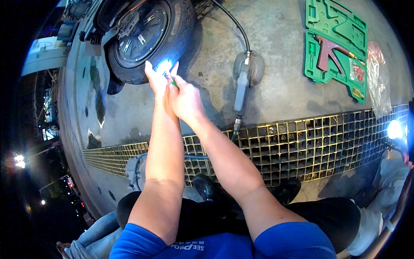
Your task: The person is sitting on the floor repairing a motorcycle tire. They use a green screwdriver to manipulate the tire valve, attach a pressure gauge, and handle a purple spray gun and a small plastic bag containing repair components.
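A black scooter tyre (182, 32) on a dark wheel hub (144, 36) stands at the upper left. At its near side, my left hand (158, 82) has its fingers spread against the tread, around a brightly lit spot. Glare washes out what lies between those fingers. Beside it, my right hand (187, 98) is closed round a small tool with a green handle (174, 82), pointed toward the lit spot. The tool's tip cannot be made out.
A grey inflator (242, 88) with a black hose lies right of the wheel. Farther right, an open green case (317, 71) holds a brown gun-shaped tool (330, 54), with a clear plastic bag (379, 86) beside it. A yellow floor grating (302, 129) crosses before my feet. Someone at right holds a lamp (395, 129).
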Available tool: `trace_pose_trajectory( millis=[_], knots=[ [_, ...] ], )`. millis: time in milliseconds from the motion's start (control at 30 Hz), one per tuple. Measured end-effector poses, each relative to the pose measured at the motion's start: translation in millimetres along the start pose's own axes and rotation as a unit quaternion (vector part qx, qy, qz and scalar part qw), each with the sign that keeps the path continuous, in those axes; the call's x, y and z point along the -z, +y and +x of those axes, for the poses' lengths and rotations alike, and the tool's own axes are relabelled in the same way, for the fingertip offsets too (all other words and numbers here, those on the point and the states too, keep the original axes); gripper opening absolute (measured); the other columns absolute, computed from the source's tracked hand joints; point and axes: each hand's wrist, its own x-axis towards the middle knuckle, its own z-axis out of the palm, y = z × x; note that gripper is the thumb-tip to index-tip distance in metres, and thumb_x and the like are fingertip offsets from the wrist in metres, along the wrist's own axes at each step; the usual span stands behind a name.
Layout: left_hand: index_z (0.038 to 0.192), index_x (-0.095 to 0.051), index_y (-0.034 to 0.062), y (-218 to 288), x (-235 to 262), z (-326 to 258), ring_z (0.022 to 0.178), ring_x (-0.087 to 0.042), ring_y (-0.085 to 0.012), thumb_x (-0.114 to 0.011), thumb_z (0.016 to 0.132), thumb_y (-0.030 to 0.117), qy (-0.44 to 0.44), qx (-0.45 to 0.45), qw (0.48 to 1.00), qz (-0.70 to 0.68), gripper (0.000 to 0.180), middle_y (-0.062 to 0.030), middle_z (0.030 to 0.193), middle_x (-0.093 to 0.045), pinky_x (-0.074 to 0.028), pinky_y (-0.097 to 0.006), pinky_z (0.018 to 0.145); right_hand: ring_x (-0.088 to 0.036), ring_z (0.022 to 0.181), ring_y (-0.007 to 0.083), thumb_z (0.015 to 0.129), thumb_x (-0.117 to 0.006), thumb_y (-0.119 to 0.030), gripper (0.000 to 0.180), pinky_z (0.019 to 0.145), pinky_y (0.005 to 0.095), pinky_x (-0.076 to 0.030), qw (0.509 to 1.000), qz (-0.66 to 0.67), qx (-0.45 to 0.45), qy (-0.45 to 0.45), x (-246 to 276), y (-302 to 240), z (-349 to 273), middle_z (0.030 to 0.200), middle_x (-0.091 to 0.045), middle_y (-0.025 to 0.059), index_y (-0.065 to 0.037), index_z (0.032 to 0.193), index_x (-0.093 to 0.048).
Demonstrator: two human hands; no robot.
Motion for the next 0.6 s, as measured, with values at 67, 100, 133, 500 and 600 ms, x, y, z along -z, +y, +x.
trace_pose_trajectory(
  millis=[67,100,133,500,600],
  knots=[
    [0.122,-0.046,0.0005,2,-4,-6,0.105,-0.055,-0.0336,-0.051,0.088,0.05,0.028,-0.009,1.0,-0.005,0.061,-0.0144,0.118,-0.054,-0.048,-0.056,0.089,-0.061,0.087,0.0417,0.088,-0.054,-0.021,0.031,0.075,0.046,-0.049,1.0,0.009,-0.009,-0.004,2,2,-7,0.09,-0.062,0.0266,-0.005,0.113,-0.06],
    [0.121,-0.046,0.0004,1,-5,-6,0.104,-0.055,-0.0334,-0.051,0.088,0.051,0.023,-0.01,1.0,-0.005,0.061,-0.0143,0.119,-0.054,-0.048,-0.056,0.089,-0.061,0.087,0.0418,0.088,-0.054,-0.021,0.031,0.075,0.046,-0.05,1.0,0.013,-0.013,-0.008,3,2,-10,0.09,-0.062,0.0268,-0.004,0.113,-0.06],
    [0.121,-0.046,0.0003,1,-7,-6,0.104,-0.055,-0.0332,-0.05,0.088,0.051,0.018,-0.01,1.0,-0.005,0.061,-0.0143,0.119,-0.054,-0.048,-0.056,0.089,-0.062,0.086,0.0417,0.088,-0.054,-0.021,0.03,0.075,0.046,-0.05,1.0,0.014,-0.01,0.0,3,2,-10,0.09,-0.062,0.0269,-0.004,0.112,-0.061],
    [0.116,-0.049,0.0067,-6,2,7,0.1,-0.055,-0.0308,-0.046,0.09,0.051,-0.091,-0.003,0.996,-0.007,0.051,-0.0108,0.113,-0.055,-0.05,-0.052,0.083,-0.062,0.087,0.0403,0.088,-0.054,-0.022,0.028,0.078,0.0461,-0.05,0.997,-0.041,0.059,0.033,-7,8,38,0.091,-0.063,0.0256,-0.005,0.108,-0.065],
    [0.112,-0.049,0.0097,-2,3,1,0.096,-0.054,-0.0286,-0.052,0.087,0.048,-0.006,-0.033,0.999,0.023,0.045,-0.0082,0.106,-0.054,-0.05,-0.056,0.083,-0.062,0.088,0.0416,0.088,-0.055,-0.023,0.034,0.079,0.0455,-0.05,1.0,-0.01,-0.011,-0.014,2,0,5,0.092,-0.063,0.0272,-0.004,0.116,-0.061]
  ],
)
